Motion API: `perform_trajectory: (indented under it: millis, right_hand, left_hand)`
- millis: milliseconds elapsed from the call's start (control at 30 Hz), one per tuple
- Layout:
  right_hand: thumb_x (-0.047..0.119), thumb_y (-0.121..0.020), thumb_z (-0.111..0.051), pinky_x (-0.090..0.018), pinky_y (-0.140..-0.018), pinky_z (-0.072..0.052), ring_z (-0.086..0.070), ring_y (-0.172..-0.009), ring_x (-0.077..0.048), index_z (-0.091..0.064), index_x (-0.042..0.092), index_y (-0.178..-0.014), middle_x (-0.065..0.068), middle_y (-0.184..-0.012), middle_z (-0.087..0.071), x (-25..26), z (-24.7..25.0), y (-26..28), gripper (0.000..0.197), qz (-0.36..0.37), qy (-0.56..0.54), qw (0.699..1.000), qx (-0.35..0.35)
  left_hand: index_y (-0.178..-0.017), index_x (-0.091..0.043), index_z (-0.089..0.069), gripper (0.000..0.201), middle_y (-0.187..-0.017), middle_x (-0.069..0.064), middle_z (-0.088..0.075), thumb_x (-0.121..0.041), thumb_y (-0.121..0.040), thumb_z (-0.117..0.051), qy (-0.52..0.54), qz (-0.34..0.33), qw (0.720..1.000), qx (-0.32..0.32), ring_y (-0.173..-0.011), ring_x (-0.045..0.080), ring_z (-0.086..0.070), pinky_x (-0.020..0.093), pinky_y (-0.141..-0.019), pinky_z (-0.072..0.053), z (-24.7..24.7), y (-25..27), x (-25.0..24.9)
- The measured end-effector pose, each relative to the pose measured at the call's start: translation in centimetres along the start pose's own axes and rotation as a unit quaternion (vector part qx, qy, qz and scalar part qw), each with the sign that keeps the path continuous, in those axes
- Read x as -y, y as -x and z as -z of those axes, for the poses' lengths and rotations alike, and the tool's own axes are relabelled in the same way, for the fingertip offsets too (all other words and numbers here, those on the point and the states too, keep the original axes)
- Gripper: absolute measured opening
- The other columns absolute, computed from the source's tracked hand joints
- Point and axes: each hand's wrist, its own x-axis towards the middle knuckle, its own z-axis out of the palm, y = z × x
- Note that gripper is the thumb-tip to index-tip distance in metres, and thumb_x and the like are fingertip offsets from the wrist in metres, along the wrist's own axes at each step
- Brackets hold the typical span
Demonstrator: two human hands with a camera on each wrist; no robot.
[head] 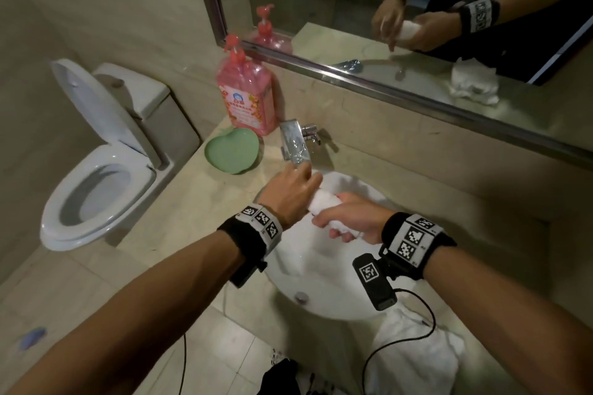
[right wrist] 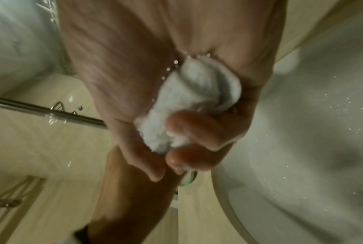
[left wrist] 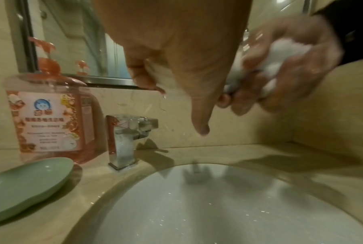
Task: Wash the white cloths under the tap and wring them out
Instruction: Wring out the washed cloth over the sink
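While the rolled white cloth is being clamped by the curled fingers of the right hand and the left hand over the sink, water is probably being left inside if the twist is being loosened early.

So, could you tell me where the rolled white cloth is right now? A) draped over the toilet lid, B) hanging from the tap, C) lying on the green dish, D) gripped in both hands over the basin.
D: the left hand and right hand both grip the rolled white cloth above the basin.
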Motion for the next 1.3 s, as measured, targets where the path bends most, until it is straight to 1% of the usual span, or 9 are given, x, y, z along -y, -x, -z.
perform_trajectory:
  millis: [100,233,400,533,733,833,1000,1133,1300]
  right_hand:
    - [0.026,-0.063,-0.088,-0.022,-0.039,-0.032,-0.051,-0.049,-0.01,-0.068,0.013,-0.102,0.001,-0.071,-0.067,-0.5,-0.7,-0.1,0.045,-0.006,0.066,0.998,-0.013]
    - [0.038,-0.059,-0.09,-0.021,-0.039,-0.035,-0.053,-0.044,-0.01,-0.071,0.014,-0.085,0.005,-0.057,-0.065,-2.1,-1.5,-1.1,0.041,0.021,0.212,0.973,-0.094]
    - [0.048,-0.075,-0.079,-0.029,-0.064,-0.043,-0.068,-0.084,-0.024,-0.071,0.018,-0.093,-0.002,-0.091,-0.072,-5.5,-2.8,-3.0,0.036,0.064,0.456,0.872,-0.167]
    - [0.04,-0.084,-0.069,-0.03,-0.063,-0.039,-0.065,-0.079,-0.029,-0.057,0.024,-0.081,-0.007,-0.09,-0.072,-7.9,-3.3,-4.1,0.02,0.087,0.53,0.824,-0.181]
    - [0.037,-0.086,-0.067,-0.032,-0.059,-0.035,-0.055,-0.067,-0.027,-0.064,0.017,-0.1,-0.008,-0.088,-0.07,-8.9,-3.1,-4.1,0.024,0.125,0.607,0.76,-0.193]
    - [0.038,-0.085,-0.066,-0.033,-0.06,-0.033,-0.056,-0.069,-0.029,-0.053,0.021,-0.107,-0.005,-0.088,-0.067,-8.0,-2.7,-3.4,0.03,0.162,0.579,0.778,-0.182]
    - [0.033,-0.078,-0.078,-0.035,-0.074,-0.052,-0.065,-0.09,-0.024,-0.063,0.025,-0.111,0.0,-0.103,-0.069,-5.3,-2.0,-1.8,0.037,0.147,0.432,0.881,-0.127]
    - [0.019,-0.079,-0.078,-0.028,-0.049,-0.048,-0.066,-0.057,-0.016,-0.066,0.018,-0.102,-0.001,-0.074,-0.072,-3.4,-1.9,-0.5,0.026,0.051,0.166,0.982,-0.075]
    - [0.014,-0.077,-0.077,-0.025,-0.044,-0.033,-0.051,-0.05,-0.015,-0.066,0.008,-0.097,-0.003,-0.066,-0.061,-1.2,-2.3,1.1,0.025,0.014,0.042,0.999,0.001]
  left_hand:
    - [-0.096,-0.011,-0.055,0.028,-0.089,0.007,-0.058,-0.022,-0.074,-0.07,-0.011,-0.023,0.999,0.047,-0.074,0.031,-0.061,0.033,-0.052,-0.039,0.5,-0.3,0.6]
    - [-0.104,-0.017,-0.053,0.026,-0.084,0.007,-0.065,-0.023,-0.079,-0.06,-0.005,-0.028,0.991,0.132,-0.067,0.031,-0.06,0.032,-0.054,-0.041,-0.6,-0.2,0.5]
    - [-0.101,-0.025,-0.058,0.021,-0.092,0.003,-0.066,-0.025,-0.08,-0.057,0.036,0.006,0.967,0.253,-0.072,0.027,-0.058,0.03,-0.06,-0.042,-4.4,0.3,-0.8]
    - [-0.105,-0.024,-0.066,0.028,-0.105,0.002,-0.07,-0.026,-0.079,-0.057,0.112,0.045,0.944,0.308,-0.094,0.026,-0.068,0.029,-0.072,-0.051,-7.6,0.7,-1.5]
    - [-0.107,-0.014,-0.066,0.03,-0.104,0.007,-0.071,-0.021,-0.077,-0.064,0.189,0.078,0.91,0.361,-0.093,0.028,-0.068,0.03,-0.075,-0.054,-9.0,1.1,-2.1]
    - [-0.107,-0.015,-0.066,0.032,-0.1,0.004,-0.07,-0.022,-0.076,-0.069,0.209,0.071,0.904,0.365,-0.092,0.026,-0.066,0.028,-0.071,-0.048,-7.7,1.1,-1.3]
    - [-0.122,-0.02,-0.051,0.053,-0.118,0.005,-0.06,-0.036,-0.076,-0.074,0.169,0.073,0.943,0.277,-0.103,0.029,-0.061,0.039,-0.086,-0.052,-4.3,1.8,-0.6]
    - [-0.136,-0.028,-0.046,0.054,-0.14,0.005,-0.043,-0.031,-0.086,-0.067,0.094,0.01,0.994,0.062,-0.123,0.029,-0.047,0.046,-0.096,-0.047,-2.5,3.7,-0.2]
    - [-0.134,-0.021,-0.048,0.053,-0.131,0.009,-0.051,-0.028,-0.083,-0.063,0.029,-0.034,0.999,-0.012,-0.118,0.032,-0.049,0.047,-0.091,-0.047,-1.5,4.5,-1.1]
